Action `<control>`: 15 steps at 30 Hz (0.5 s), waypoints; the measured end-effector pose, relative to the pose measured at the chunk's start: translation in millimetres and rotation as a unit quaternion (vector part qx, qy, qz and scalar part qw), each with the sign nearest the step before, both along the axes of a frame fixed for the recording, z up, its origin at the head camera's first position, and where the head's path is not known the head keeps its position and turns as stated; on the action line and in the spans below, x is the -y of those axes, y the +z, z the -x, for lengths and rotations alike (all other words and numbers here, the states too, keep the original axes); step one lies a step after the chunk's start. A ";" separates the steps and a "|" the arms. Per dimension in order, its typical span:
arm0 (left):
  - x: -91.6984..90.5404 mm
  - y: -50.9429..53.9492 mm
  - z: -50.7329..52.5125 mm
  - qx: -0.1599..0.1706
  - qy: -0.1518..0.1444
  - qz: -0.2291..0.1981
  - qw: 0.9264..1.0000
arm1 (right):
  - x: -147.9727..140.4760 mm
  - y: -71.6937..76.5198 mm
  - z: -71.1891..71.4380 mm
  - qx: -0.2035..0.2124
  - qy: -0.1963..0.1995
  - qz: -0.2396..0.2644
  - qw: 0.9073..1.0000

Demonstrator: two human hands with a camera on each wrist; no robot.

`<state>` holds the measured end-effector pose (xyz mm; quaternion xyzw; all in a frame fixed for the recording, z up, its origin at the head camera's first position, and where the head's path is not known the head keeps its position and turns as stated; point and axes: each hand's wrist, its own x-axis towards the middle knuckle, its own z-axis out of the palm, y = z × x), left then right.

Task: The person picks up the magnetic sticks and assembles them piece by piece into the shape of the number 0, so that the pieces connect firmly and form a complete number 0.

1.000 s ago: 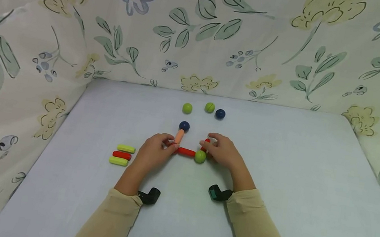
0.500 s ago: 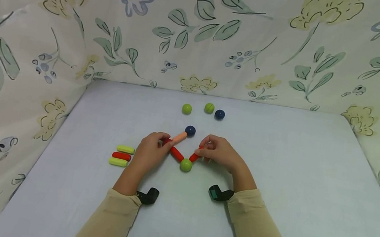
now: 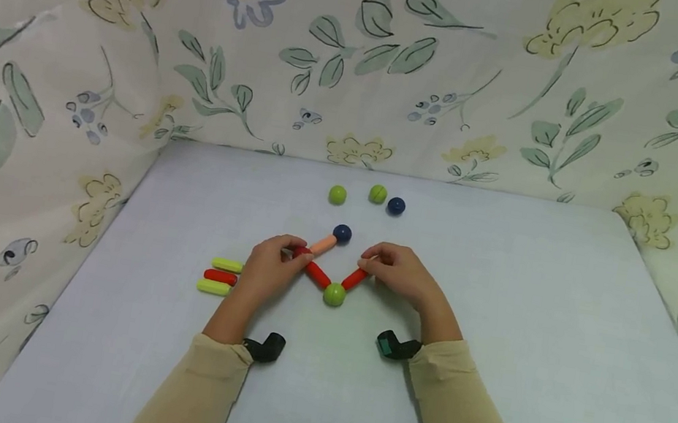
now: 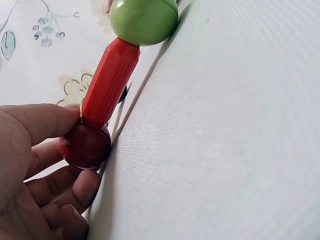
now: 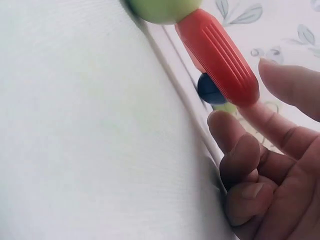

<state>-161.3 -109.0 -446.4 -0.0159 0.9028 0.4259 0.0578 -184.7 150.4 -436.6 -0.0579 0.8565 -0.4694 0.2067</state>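
Note:
A chain of toy sticks and balls lies in a bent shape between the hands. It runs from a dark blue ball (image 3: 342, 234) through an orange stick (image 3: 323, 244) to a dark red ball (image 4: 86, 146). From there a red stick (image 4: 110, 84) leads to a green ball (image 3: 335, 294), and a second red stick (image 5: 219, 57) slants up from that. My left hand (image 3: 272, 267) pinches the dark red ball between thumb and fingers. My right hand (image 3: 399, 273) is at the second stick's free end, its index finger behind it and its thumb apart from it.
Two green balls (image 3: 338, 195) and another dark blue ball (image 3: 396, 206) sit at the back of the white table (image 3: 526, 330). Left of my left hand lie two yellow sticks (image 3: 214, 287) and a red stick (image 3: 220, 276). Floral cloth (image 3: 363, 60) hangs behind.
The green ball and its attached sticks swung toward me, and the dark blue end ball shifted right. My right thumb has since parted from the second red stick.

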 end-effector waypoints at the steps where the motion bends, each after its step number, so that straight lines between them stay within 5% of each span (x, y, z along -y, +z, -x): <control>1: 0.6 -0.3 1.5 0.000 0.001 -0.005 1.000 | -1.5 2.2 1.4 -0.003 -0.006 -0.004 1.000; 10: 0.7 -5.5 3.0 0.003 0.022 -0.034 0.999 | -23.2 23.5 34.7 -0.035 -0.090 -0.022 0.995; 15: 4.4 -7.3 0.7 -0.002 0.028 -0.041 0.999 | -26.8 25.9 63.2 -0.053 -0.057 -0.030 0.997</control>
